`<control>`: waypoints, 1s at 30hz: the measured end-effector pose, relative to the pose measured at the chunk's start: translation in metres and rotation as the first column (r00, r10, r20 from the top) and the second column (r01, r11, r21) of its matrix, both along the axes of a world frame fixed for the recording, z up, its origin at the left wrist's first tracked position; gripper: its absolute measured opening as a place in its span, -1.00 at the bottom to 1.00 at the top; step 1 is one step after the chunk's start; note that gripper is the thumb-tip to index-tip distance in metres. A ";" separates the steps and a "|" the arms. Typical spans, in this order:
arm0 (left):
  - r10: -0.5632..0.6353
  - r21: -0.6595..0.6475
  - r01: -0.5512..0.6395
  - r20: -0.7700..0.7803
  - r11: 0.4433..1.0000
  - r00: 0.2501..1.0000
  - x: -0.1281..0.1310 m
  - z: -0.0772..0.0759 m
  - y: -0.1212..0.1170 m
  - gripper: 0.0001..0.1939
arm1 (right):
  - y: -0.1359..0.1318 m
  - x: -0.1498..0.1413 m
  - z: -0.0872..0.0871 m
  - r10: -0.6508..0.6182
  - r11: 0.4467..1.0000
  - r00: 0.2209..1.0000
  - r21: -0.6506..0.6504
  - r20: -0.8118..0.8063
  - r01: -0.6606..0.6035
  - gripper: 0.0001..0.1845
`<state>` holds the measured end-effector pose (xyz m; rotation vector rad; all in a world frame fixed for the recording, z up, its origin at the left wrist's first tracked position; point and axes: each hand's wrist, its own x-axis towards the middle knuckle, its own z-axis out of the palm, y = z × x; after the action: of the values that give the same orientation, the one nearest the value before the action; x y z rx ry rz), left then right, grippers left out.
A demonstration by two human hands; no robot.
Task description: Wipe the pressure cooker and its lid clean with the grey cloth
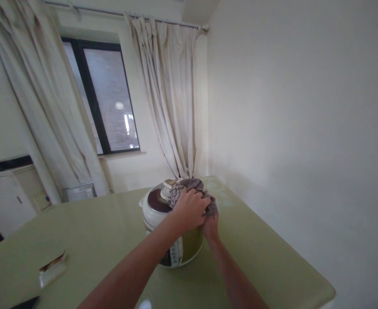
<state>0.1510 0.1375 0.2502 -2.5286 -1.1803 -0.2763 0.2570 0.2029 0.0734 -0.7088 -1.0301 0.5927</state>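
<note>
A rounded electric cooker (192,248) with a dark lid top, a pale knob and a front control panel stands upright on the green table (111,240). Over the right part of its lid lies a bunched grey-brown patterned cloth (192,184). My left hand (192,208) is closed on this cloth, its fingers curled over it and pressing it to the lid. Lower, at the cooker's right side, my right hand (211,225) reaches up under the cloth's hanging edge. Its fingers are hidden, so whether they grip the cloth or the cooker does not show.
A small clear case (53,270) and a dark flat object (26,303) lie at the table's left. A plain wall (298,150) borders the right side. Behind the table are curtains (172,94), a window (108,98) and a white cabinet (7,197).
</note>
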 end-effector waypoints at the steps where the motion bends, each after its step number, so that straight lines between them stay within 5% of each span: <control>1: -0.012 -0.033 0.012 0.019 0.999 1.000 -0.003 0.001 -0.002 -0.61 | 0.000 0.001 -0.001 0.011 1.000 1.000 0.002 -0.008 -0.011 -0.52; 7: 0.178 -0.158 -0.174 0.013 0.972 0.984 0.021 0.020 0.025 -0.65 | -0.002 0.001 0.004 -0.081 0.996 0.996 -0.035 -0.039 0.080 -0.50; 15: 0.238 -0.210 -0.209 0.121 0.955 0.964 0.078 0.007 0.057 -0.67 | 0.004 0.003 -0.002 -0.111 0.990 0.993 -0.096 -0.037 0.107 -0.32; 23: 0.166 -0.138 -0.146 0.149 0.980 0.975 0.027 -0.005 -0.008 -0.61 | 0.007 0.009 -0.013 -0.005 0.999 1.000 -0.032 0.025 0.006 0.02; 27: 0.267 -0.113 -0.251 0.156 0.961 0.951 -0.012 -0.001 -0.024 -0.60 | -0.001 0.005 -0.008 0.070 0.998 0.997 0.005 0.010 -0.070 -0.08; 30: 0.289 -0.079 -0.281 0.139 0.957 0.947 -0.018 0.003 -0.019 -0.64 | -0.003 0.003 -0.007 0.060 0.998 0.998 0.028 0.004 -0.060 -0.17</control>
<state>0.1328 0.1185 0.2529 -2.3758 -1.6132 -0.3671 0.2599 0.1997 0.0666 -0.6562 -1.0632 0.6282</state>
